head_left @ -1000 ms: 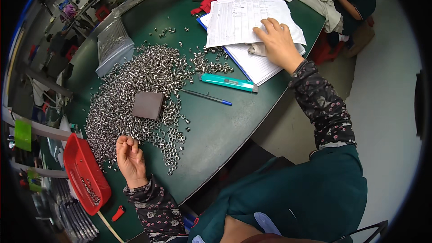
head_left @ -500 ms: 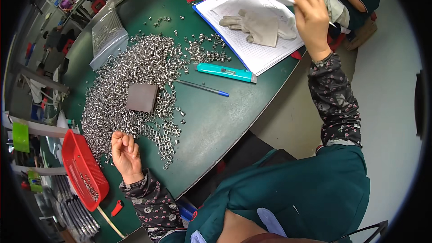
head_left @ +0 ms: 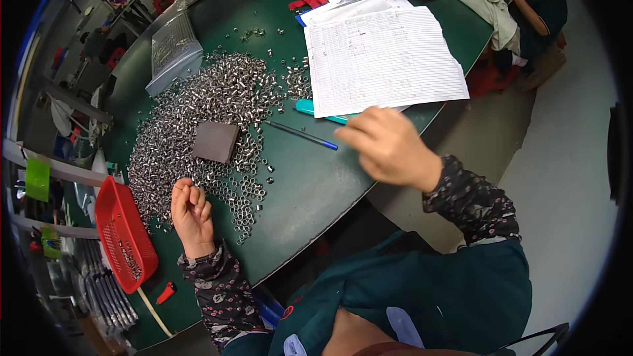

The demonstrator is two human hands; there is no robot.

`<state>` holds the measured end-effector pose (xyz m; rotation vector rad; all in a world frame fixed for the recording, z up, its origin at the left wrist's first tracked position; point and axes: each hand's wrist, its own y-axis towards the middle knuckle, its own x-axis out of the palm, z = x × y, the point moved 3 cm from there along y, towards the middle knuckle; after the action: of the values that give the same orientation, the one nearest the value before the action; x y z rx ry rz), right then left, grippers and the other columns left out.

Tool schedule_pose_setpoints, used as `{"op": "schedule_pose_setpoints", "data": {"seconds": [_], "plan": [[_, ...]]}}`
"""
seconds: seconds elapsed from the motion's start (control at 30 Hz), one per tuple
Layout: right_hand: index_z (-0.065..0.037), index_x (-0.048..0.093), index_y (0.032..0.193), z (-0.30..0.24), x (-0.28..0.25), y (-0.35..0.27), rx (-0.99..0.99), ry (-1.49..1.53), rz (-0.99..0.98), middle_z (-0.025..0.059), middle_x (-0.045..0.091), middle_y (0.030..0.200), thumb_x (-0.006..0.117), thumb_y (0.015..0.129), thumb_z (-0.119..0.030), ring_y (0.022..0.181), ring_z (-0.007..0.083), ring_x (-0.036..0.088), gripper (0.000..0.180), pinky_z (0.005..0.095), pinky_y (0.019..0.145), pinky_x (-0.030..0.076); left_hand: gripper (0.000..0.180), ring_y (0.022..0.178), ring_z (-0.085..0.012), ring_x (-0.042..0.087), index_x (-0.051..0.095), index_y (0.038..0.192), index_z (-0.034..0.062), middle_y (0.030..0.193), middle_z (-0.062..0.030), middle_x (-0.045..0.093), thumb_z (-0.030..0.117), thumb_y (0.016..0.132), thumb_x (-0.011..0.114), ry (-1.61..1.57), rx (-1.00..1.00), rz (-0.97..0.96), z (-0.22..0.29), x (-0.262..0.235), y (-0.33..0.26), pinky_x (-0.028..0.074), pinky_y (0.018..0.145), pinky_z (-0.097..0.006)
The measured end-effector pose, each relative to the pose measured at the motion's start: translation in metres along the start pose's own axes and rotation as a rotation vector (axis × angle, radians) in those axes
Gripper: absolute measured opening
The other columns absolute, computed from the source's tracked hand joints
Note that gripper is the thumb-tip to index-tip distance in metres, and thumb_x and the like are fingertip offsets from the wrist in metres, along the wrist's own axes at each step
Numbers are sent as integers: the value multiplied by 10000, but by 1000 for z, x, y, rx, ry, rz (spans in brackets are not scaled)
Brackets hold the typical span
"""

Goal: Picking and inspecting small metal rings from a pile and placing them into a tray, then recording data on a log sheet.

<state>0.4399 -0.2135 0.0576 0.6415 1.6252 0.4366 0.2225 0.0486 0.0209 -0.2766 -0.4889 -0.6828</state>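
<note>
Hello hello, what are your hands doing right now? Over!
Left hand curled, resting at the edge of the metal rings. Right hand empty, raised over table edge near blue pen. Dark block lies on the rings.

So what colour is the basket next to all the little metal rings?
Red. The basket shows in the head view, at the table's left edge.

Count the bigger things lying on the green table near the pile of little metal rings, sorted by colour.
Red: 1, the mesh basket
Blue: 1, the pen
Teal: 1, the utility knife
Dark brown: 1, the flat square block
White: 1, the lined sheet
Total: 5
</note>
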Motion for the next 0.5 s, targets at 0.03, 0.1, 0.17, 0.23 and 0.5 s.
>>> {"op": "schedule_pose_setpoints", "data": {"seconds": [0.03, 0.1, 0.17, 0.23, 0.5], "plan": [[-44, 547, 902, -10, 16, 4, -59, 40, -20, 53, 511, 795, 561, 578, -33, 760, 221, 493, 324, 305, 602, 388, 87, 453, -43, 311, 482, 932, 46, 610, 13, 377, 101, 885, 434, -3, 2, -7, -1, 8, 2, 219, 337, -152], [-32, 543, 947, -17, 44, 18, -34, -22, -119, 45, 501, 735, 579, 628, -70, 751, 188, 507, 324, 270, 559, 417, 86, 447, -42, 308, 489, 927, 44, 602, 14, 376, 96, 881, 437, 31, -22, -18, -5, 21, 4, 218, 335, -154], [-23, 531, 956, -16, 67, 27, -16, -113, -155, 43, 496, 715, 575, 633, -82, 729, 181, 516, 332, 269, 532, 416, 86, 440, -40, 302, 495, 921, 44, 595, 16, 376, 94, 876, 440, 37, -18, -24, -6, 39, -1, 220, 338, -152], [-15, 518, 965, -15, 73, 31, -2, -205, -188, 42, 490, 695, 572, 638, -94, 708, 175, 525, 341, 268, 504, 415, 85, 434, -37, 298, 496, 915, 44, 594, 17, 379, 96, 872, 444, 52, -47, -95, -6, 62, -11, 223, 340, -150], [-35, 576, 948, -1, 52, 32, 87, 159, -235, 91, 545, 651, 552, 651, -57, 605, 253, 572, 299, 342, 522, 454, 83, 428, -27, 269, 501, 886, 45, 575, 24, 381, 98, 876, 439, 115, -223, -255, -45, 145, -24, 186, 369, -153]]}}
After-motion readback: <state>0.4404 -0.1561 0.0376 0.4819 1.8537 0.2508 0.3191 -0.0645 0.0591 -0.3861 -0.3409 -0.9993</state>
